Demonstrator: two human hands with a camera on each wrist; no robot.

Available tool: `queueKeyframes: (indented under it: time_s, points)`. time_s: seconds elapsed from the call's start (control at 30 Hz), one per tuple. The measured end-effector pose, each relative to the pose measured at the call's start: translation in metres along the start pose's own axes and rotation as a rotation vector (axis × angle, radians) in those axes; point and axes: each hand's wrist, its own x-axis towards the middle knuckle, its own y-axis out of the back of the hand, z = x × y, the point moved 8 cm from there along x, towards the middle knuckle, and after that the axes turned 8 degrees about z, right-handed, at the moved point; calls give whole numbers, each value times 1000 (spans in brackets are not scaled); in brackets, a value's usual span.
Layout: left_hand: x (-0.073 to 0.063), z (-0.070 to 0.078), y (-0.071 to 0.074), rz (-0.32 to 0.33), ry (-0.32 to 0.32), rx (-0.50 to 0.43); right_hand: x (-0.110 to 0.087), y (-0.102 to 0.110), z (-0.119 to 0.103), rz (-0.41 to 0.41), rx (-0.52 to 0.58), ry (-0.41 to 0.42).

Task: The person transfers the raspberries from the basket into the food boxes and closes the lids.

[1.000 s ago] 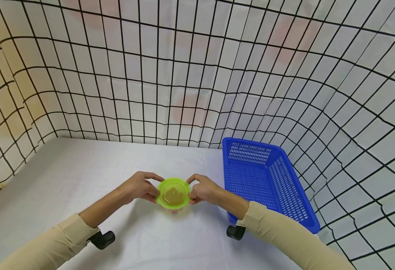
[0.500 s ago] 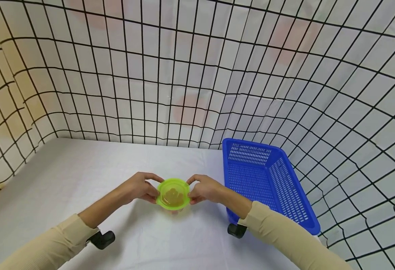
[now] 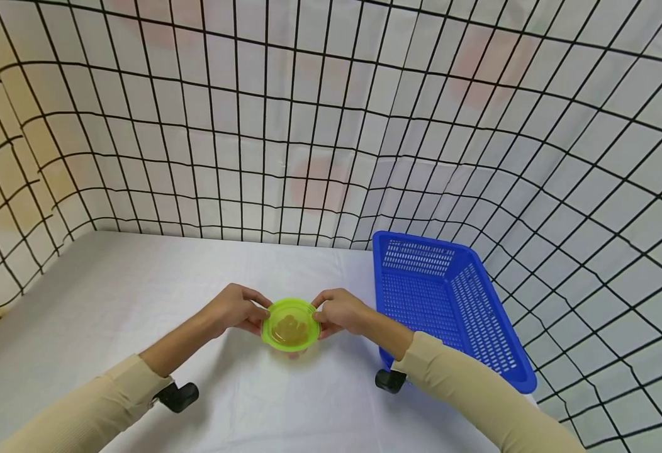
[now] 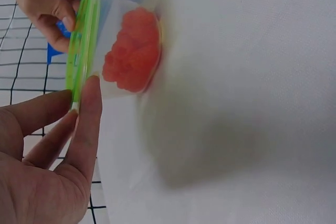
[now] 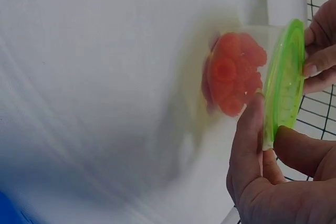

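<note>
A round clear plastic tub (image 4: 113, 51) with a bright green lid (image 3: 291, 324) stands upright on the white cloth. Red-orange ring-shaped pieces (image 5: 236, 72) lie inside it; their exact kind is unclear. My left hand (image 3: 239, 311) pinches the left side of the lid's rim, thumb on top and fingers beneath. On the opposite side my right hand (image 3: 339, 313) grips the rim the same way, as the right wrist view shows. The lid sits on the tub's mouth, and I cannot tell whether its edge is fully pressed down.
To the right stands a blue perforated plastic basket (image 3: 416, 302), close beside my right forearm. Black wire grid panels (image 3: 286, 138) rise at the back and both sides, with pale cloth behind them. White cloth (image 3: 155, 277) covers the table.
Both thumbs have shifted up onto the top of the lid's rim, and the hands have moved slightly away from me. The tub stays in nearly the same spot.
</note>
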Motion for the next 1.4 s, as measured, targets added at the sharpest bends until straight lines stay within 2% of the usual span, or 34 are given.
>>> queueKeyframes:
  time_s: [0.63, 0.83, 1.0, 1.07, 1.2, 1.27, 1.4]
  points:
    - [3, -4, 2, 37, -7, -36, 1, -3, 5, 93, 58, 29]
    - [0, -3, 1, 39, -24, -10, -2, -3, 6, 70, 30, 32]
    - [-10, 1, -2, 15, -53, 7, -7, -3, 4, 10, 19, 64]
    - [-14, 5, -3, 14, -75, 41, -10, -2, 2, -25, 21, 81]
    - [-17, 11, -3, 39, -141, 190, -16, -1, -4, -64, -23, 123]
    - [-19, 13, -2, 56, -166, 260, -17, -1, -7, -51, -81, 153]
    - [-20, 15, -3, 57, -207, 307, -19, 0, -10, 11, -201, 208]
